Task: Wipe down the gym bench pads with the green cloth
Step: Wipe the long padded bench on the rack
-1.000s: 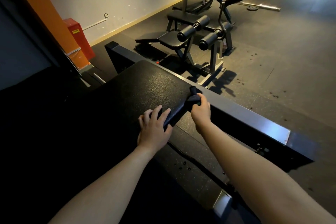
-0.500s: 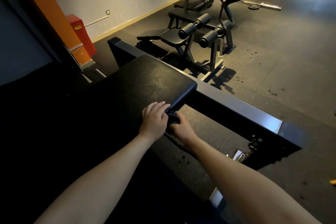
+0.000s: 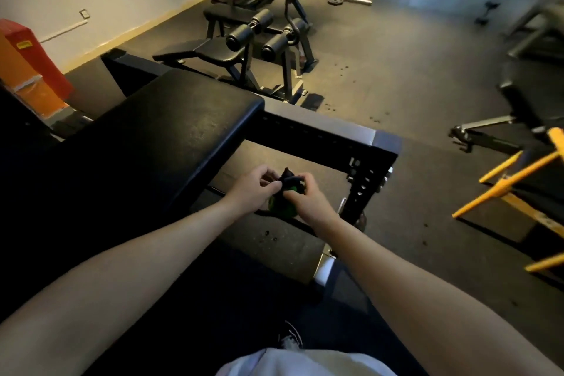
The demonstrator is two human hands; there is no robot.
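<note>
The left hand and right hand meet in the air just off the bench pad's right edge. Each pinches one side of the bunched green cloth, probably refolding it to a fresh face. Past the pad's far corner runs the steel frame beam, then a roller-pad bench.

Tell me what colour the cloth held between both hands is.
The bunched cloth is green, dark in shadowed folds; head view.
</note>
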